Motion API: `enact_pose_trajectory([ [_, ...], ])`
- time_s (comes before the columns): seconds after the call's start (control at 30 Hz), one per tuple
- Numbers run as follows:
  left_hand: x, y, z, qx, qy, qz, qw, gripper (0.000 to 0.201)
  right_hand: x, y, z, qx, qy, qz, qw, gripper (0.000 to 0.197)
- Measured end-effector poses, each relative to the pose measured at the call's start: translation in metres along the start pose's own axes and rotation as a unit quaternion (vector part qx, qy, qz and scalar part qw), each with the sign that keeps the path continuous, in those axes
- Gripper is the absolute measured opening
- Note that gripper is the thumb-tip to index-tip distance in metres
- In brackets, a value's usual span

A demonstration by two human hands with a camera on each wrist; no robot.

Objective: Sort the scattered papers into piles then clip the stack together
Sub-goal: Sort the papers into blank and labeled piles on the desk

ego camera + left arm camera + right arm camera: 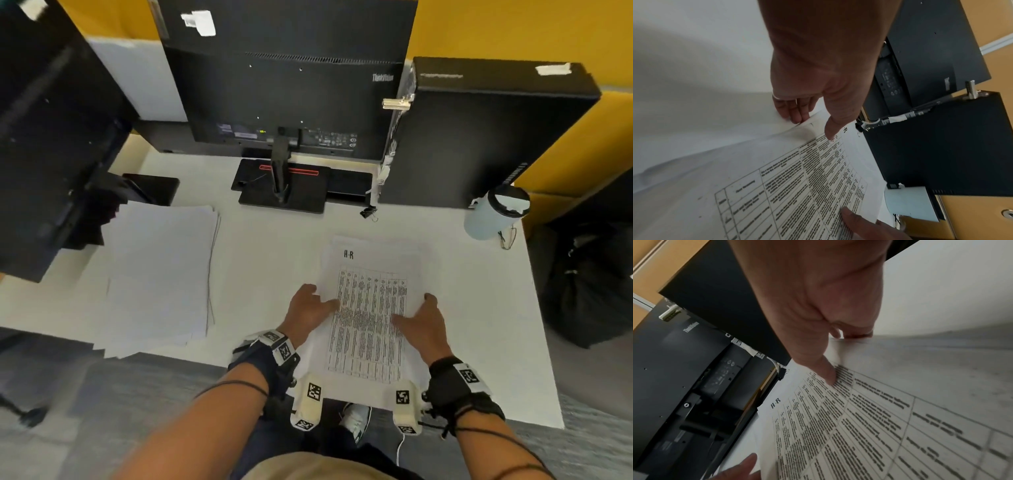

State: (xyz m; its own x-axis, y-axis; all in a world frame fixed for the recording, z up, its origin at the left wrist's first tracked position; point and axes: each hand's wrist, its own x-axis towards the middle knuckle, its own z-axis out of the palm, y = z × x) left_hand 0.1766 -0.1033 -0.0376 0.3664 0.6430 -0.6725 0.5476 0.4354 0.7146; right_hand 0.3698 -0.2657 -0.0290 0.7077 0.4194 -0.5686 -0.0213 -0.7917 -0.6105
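Hands: left hand (pixel 308 313) and right hand (pixel 423 325) grip opposite long edges of the printed stack (pixel 370 308), thumbs on top, fingers curled at the edges. Stack: on white table (pixel 274 267), between the hands, long axis running away from the person, heading "H-R" at far end. Second paper pile (pixel 161 274): left. Binder clip (pixel 369 212): beyond stack. Monitor (pixel 287 85): marked "ThinkVision".
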Motion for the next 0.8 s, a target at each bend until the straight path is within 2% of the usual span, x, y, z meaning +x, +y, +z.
enact_pose_trajectory([
  [0.07, 0.001, -0.005, -0.008, 0.010, -0.008, 0.001, 1.000, 0.068, -0.001, -0.006, 0.008, 0.016, -0.025, -0.003, 1.000, 0.072],
  [0.2, 0.011, -0.020, -0.022, 0.040, -0.049, 0.009, 0.998, 0.077, -0.005, -0.008, 0.022, 0.091, -0.078, -0.026, 0.992, 0.044],
  [0.33, -0.001, -0.009, -0.034, 0.016, -0.099, -0.015, 0.995, 0.055, -0.023, -0.022, 0.017, 0.148, -0.108, -0.087, 0.979, 0.029],
  [0.37, -0.004, -0.006, -0.036, 0.016, -0.091, -0.014, 0.996, 0.060, -0.028, -0.026, 0.011, 0.163, -0.116, -0.097, 0.975, 0.030],
  [0.43, -0.013, 0.004, -0.044, 0.009, -0.047, -0.005, 0.999, 0.098, -0.039, -0.038, -0.003, 0.201, -0.126, -0.121, 0.964, 0.036],
  [0.47, -0.019, 0.010, -0.049, -0.024, -0.028, 0.013, 0.999, 0.110, -0.044, -0.044, -0.011, 0.221, -0.127, -0.133, 0.958, 0.040],
  [0.5, -0.024, 0.019, -0.054, -0.072, -0.035, 0.043, 0.996, 0.110, -0.048, -0.053, -0.020, 0.237, -0.128, -0.147, 0.952, 0.041],
  [0.57, -0.035, 0.039, -0.064, -0.124, -0.089, 0.115, 0.982, 0.085, -0.053, -0.069, -0.035, 0.250, -0.120, -0.173, 0.945, 0.040],
  [0.63, -0.051, 0.070, -0.068, -0.121, -0.126, 0.169, 0.970, 0.057, -0.055, -0.088, -0.042, 0.215, -0.091, -0.215, 0.948, 0.037],
  [0.7, -0.064, 0.100, -0.068, -0.098, -0.122, 0.215, 0.964, 0.047, -0.057, -0.108, -0.046, 0.168, -0.046, -0.274, 0.946, 0.038],
  [0.8, -0.079, 0.137, -0.067, -0.088, -0.090, 0.265, 0.956, 0.045, -0.067, -0.137, -0.052, 0.183, 0.005, -0.330, 0.926, 0.042],
])
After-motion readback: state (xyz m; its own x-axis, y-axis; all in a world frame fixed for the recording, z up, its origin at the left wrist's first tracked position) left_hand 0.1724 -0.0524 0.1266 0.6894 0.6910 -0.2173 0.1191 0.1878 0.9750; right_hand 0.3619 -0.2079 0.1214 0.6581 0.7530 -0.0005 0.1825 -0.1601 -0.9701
